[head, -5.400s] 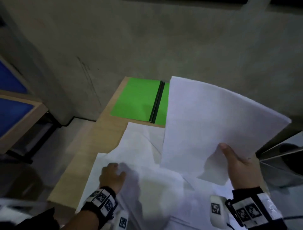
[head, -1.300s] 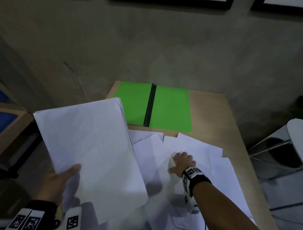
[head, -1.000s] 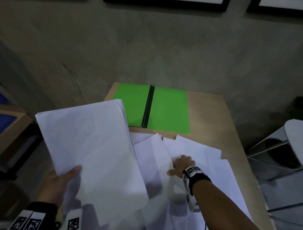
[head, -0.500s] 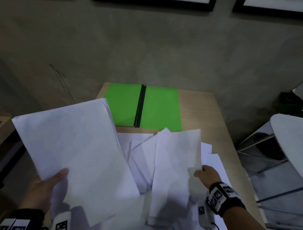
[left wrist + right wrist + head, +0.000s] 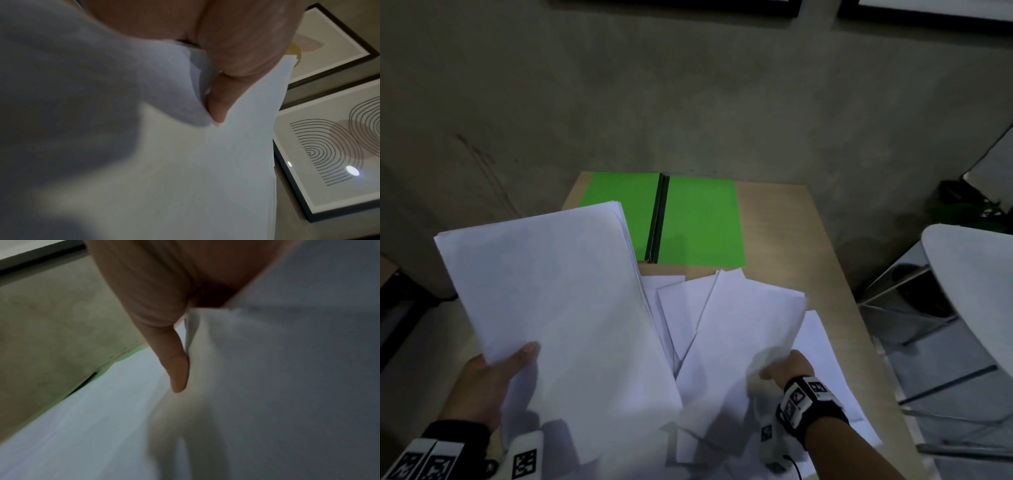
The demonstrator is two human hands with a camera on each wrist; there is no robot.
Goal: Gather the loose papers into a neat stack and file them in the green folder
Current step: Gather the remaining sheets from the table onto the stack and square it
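Note:
My left hand (image 5: 493, 377) grips a thick stack of white papers (image 5: 558, 308) by its near left corner, thumb on top, held above the table's left side. The left wrist view shows the thumb (image 5: 222, 97) pressed on that stack (image 5: 185, 162). My right hand (image 5: 787, 368) pinches a lifted white sheet (image 5: 743, 342) at its near right corner; in the right wrist view its thumb (image 5: 176, 369) lies against the sheet (image 5: 287, 369). Several loose sheets (image 5: 681, 308) lie fanned on the table beneath. The green folder (image 5: 698, 222) lies open and flat at the table's far end.
The wooden table (image 5: 784, 240) stands against a grey wall (image 5: 688, 102). A white chair (image 5: 969, 291) with metal legs is to the right, a dark plant (image 5: 969, 209) behind it. Framed line-art pictures (image 5: 329, 154) hang on the wall.
My right hand, earlier pressing flat on the loose sheets, has pinched one sheet, lifted it and drawn it back toward me. The left hand keeps holding the stack, shifted slightly.

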